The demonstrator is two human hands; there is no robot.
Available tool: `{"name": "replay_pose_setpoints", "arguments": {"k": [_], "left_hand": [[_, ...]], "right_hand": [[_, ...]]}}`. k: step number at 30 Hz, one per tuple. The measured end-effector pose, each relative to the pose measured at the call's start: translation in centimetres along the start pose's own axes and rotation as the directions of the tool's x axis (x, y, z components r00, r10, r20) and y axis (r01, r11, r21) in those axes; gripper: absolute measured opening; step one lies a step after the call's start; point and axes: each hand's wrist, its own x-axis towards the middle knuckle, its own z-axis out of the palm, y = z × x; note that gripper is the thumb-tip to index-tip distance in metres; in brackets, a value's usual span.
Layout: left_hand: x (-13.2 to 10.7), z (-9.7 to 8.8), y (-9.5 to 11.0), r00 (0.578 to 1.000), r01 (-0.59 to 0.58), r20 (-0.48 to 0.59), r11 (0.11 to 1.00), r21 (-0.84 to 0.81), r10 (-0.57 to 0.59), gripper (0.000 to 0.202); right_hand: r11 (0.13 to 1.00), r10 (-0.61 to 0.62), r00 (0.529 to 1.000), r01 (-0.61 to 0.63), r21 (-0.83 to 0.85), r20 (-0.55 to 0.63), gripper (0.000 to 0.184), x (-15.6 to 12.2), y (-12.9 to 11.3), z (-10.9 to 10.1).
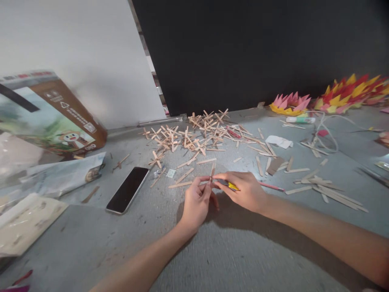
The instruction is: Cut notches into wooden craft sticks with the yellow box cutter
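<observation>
Left hand [196, 199] pinching stick [213, 168]; right hand [247, 192] angled inward, gripping yellow tool [233, 186].

Two hands [196, 199] and one yellow tool [233, 186] show; there is one phone [127, 190], one glue stick [299, 120]. The wooden sticks [206, 161] overlap beyond counting.

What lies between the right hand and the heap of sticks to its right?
In the head view, a pink pencil lies between the right hand and the sticks.
</observation>
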Motion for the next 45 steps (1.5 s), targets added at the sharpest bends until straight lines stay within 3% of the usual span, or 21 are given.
{"name": "replay_pose_setpoints", "arguments": {"k": [12,18,25,31,38,41,45], "left_hand": [[-0.2,0.0,-0.7,0.998,-0.025,0.063,0.998,0.052,0.022,0.027],[-0.3,0.0,-0.8,0.996,-0.075,0.057,0.981,0.179,0.066,0.026],[-0.4,0.3,-0.5,0.998,-0.054,0.031,0.973,0.223,0.048,0.016],[-0.3,0.3,-0.6,0.999,-0.047,0.022,0.969,0.242,0.043,0.013],[0.0,0.2,-0.7,0.999,0.031,-0.038,0.999,0.006,-0.031,0.022],[0.1,0.2,-0.7,0.998,0.032,-0.053,0.997,-0.071,-0.035,0.033],[0.1,0.1,-0.8,1.000,0.001,-0.017,0.997,-0.079,-0.002,0.035]], "right_hand": [[1.000,-0.007,0.996,0.008,-0.006,0.093,0.011,-0.1,0.7,0.4],[0.997,0.068,0.992,-0.063,-0.054,0.103,0.011,-0.3,0.8,0.6],[0.978,0.206,0.940,-0.186,-0.099,0.272,0.013,0.0,0.4,0.4],[0.973,0.226,0.906,-0.196,-0.119,0.357,0.017,0.2,0.6,0.4],[0.971,0.240,0.921,-0.229,-0.072,0.307,0.015,-0.1,0.6,0.4],[0.945,0.327,0.923,-0.326,-0.042,0.202,0.019,0.3,0.5,0.2],[0.883,0.461,0.877,-0.469,0.034,0.136,0.032,1.0,0.5,-0.3]]}}
